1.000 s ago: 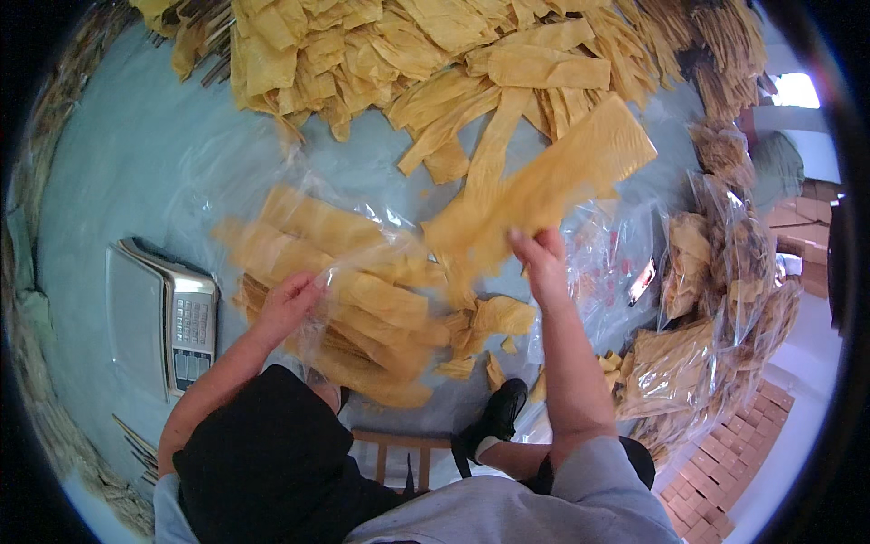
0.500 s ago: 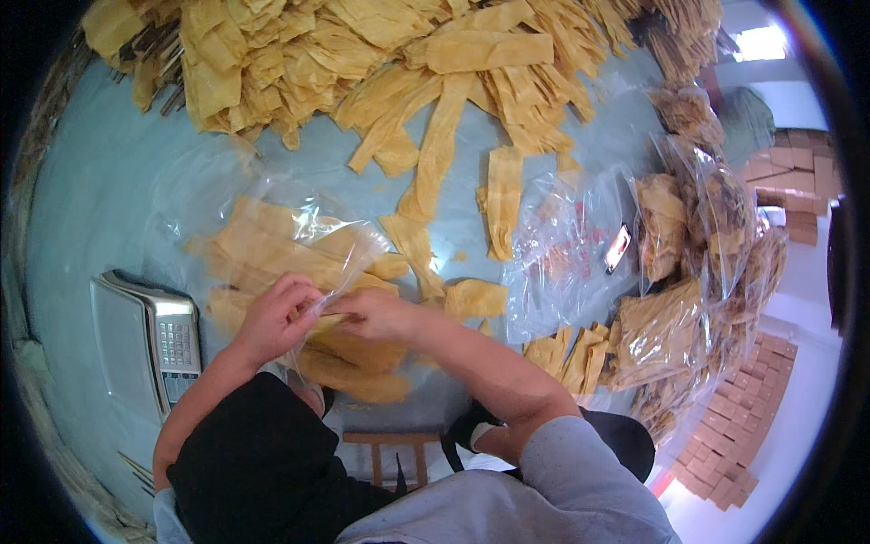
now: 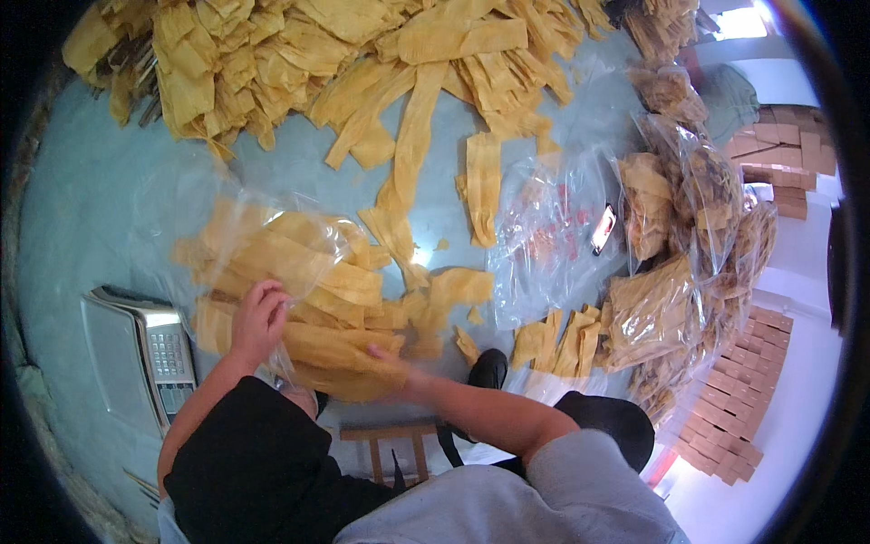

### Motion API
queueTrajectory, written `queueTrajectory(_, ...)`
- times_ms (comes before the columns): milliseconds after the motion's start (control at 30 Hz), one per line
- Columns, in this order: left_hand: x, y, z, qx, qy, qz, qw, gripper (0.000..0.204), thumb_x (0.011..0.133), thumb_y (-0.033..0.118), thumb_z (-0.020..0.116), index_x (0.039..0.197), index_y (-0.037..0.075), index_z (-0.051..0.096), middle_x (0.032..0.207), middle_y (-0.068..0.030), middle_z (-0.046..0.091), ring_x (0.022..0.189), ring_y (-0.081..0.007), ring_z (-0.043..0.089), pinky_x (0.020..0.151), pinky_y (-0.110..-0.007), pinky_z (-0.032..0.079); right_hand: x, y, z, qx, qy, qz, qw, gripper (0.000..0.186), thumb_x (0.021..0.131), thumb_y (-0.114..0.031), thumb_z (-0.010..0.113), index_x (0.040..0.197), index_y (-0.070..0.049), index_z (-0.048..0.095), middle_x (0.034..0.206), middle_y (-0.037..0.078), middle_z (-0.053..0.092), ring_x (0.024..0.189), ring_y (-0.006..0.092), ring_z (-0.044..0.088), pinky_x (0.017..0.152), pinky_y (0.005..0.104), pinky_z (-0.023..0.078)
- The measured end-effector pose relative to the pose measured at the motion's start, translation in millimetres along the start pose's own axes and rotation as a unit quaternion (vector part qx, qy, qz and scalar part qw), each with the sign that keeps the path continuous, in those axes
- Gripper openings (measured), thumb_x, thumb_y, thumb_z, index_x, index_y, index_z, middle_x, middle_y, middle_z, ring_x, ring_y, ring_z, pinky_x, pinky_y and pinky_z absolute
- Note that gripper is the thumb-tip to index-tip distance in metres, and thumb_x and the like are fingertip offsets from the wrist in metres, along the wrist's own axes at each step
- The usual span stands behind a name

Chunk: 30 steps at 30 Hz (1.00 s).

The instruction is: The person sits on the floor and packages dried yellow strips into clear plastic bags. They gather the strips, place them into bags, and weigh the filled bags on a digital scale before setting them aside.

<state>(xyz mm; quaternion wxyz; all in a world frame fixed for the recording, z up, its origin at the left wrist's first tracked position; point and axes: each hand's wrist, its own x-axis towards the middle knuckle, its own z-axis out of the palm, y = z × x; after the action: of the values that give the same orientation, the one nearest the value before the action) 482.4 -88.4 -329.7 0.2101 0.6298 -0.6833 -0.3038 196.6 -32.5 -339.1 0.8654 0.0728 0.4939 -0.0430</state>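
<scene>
My left hand has its fingers curled on the edge of a clear plastic bag, left of centre. Wide yellow dried sheets lie in and under the bag, overlapping in a loose stack. My right hand is smeared by motion at the lower right of the stack, its fingers partly hidden by a yellow sheet. Loose torn pieces lie to the right of the stack.
A metal scale sits at left. A large yellow heap covers the top. A phone lies on empty plastic bags, beside filled bags. My shoe shows below. Cardboard cartons stand at far right.
My right hand, earlier holding a broad sheet at the right, has swung left and down to the stack; that sheet is no longer raised. My left hand has shifted left. The view has shifted slightly.
</scene>
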Motion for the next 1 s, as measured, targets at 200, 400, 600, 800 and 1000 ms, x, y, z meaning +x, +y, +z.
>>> queueTrajectory(200,5.0,-13.9,-9.5,0.02,0.018,-0.007,1.0,0.018,0.078,0.01,0.061,0.095,0.006,0.061,0.116,-0.0115,0.055,0.104,-0.0334,0.052,0.089,-0.041,0.042,1.8,-73.1,66.3,-0.273,0.028,-0.046,0.961,0.074,0.077,-0.054,0.066,0.131,-0.008,0.044,0.124,0.015,0.052,0.114,0.0269,0.05,0.082,0.0444,0.05)
queueTrajectory(400,-1.6,-19.6,-17.7,0.033,-0.014,-0.031,0.999,0.023,0.077,0.011,0.063,0.099,0.006,0.06,0.119,-0.0124,0.054,0.11,-0.0338,0.049,0.096,-0.041,0.039,11.0,-224.9,79.7,-0.556,0.304,-0.342,0.694,0.025,0.079,-0.029,0.061,0.083,-0.005,0.068,0.074,0.018,0.065,0.072,0.0282,0.066,0.067,0.0362,0.052)
queueTrajectory(600,2.1,-9.2,-35.7,-0.009,-0.039,-0.05,0.998,0.027,0.076,0.011,0.065,0.102,0.007,0.061,0.121,-0.0138,0.052,0.112,-0.0336,0.048,0.097,-0.041,0.037,61.9,-314.4,171.0,-0.744,0.411,-0.363,0.382,0.076,0.076,-0.026,0.064,0.142,-0.02,0.025,0.149,0.019,0.016,0.131,0.0405,0.03,0.103,0.0465,0.033)
queueTrajectory(800,10.1,-10.6,-30.2,-0.021,-0.06,-0.082,0.995,0.025,0.076,0.011,0.065,0.101,0.008,0.062,0.12,-0.0134,0.052,0.112,-0.0336,0.048,0.096,-0.041,0.038,120.3,-359.6,162.3,-0.759,0.466,-0.283,0.357,0.075,0.08,-0.016,0.059,0.144,-0.029,0.02,0.15,0.02,0.014,0.13,0.0472,0.028,0.099,0.0455,0.04)
queueTrajectory(1000,14.6,-14.2,-26.4,-0.016,-0.058,-0.073,0.995,0.026,0.074,0.01,0.064,0.099,0.007,0.061,0.119,-0.0127,0.052,0.111,-0.0332,0.048,0.095,-0.04,0.039,92.1,-356.9,102.6,-0.752,0.41,-0.395,0.332,0.057,0.081,-0.003,0.049,0.131,-0.029,0.04,0.136,0.023,0.033,0.112,0.0447,0.047,0.086,0.0423,0.049)
